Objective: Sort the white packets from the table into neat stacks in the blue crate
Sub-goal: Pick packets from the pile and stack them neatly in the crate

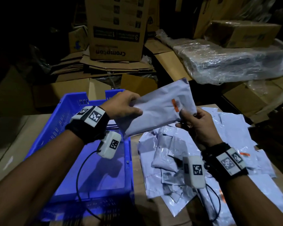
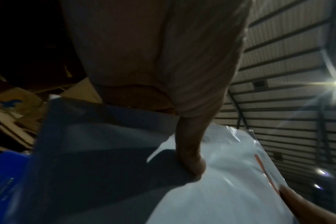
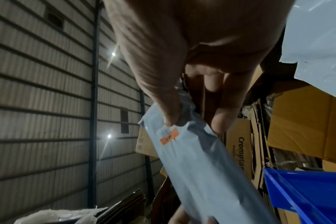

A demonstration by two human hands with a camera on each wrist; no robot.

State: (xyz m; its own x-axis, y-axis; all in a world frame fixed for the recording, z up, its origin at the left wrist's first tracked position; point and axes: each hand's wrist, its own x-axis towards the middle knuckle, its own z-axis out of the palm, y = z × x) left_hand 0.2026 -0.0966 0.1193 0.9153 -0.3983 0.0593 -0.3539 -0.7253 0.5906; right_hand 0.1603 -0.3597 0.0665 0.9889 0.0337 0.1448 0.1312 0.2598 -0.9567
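Both hands hold one white packet (image 1: pixel 160 108) with an orange label in the air, over the right rim of the blue crate (image 1: pixel 69 121). My left hand (image 1: pixel 129 105) grips its left edge, thumb on top. My right hand (image 1: pixel 194 121) pinches the right edge beside the label. The left wrist view shows the thumb pressed onto the packet (image 2: pixel 230 181); the right wrist view shows thumb and fingers pinching the packet (image 3: pixel 197 174) near the label. A loose heap of white packets (image 1: pixel 203 160) lies on the table right of the crate. The crate floor (image 1: pixel 103 173) looks bare where visible.
Cardboard boxes (image 1: pixel 114 30) and flattened cartons pile up behind the table. A plastic-wrapped bundle (image 1: pixel 232 61) sits at the back right. Black cables hang from both wrist cameras, the left one into the crate. The brown table (image 1: pixel 15 144) extends left of the crate.
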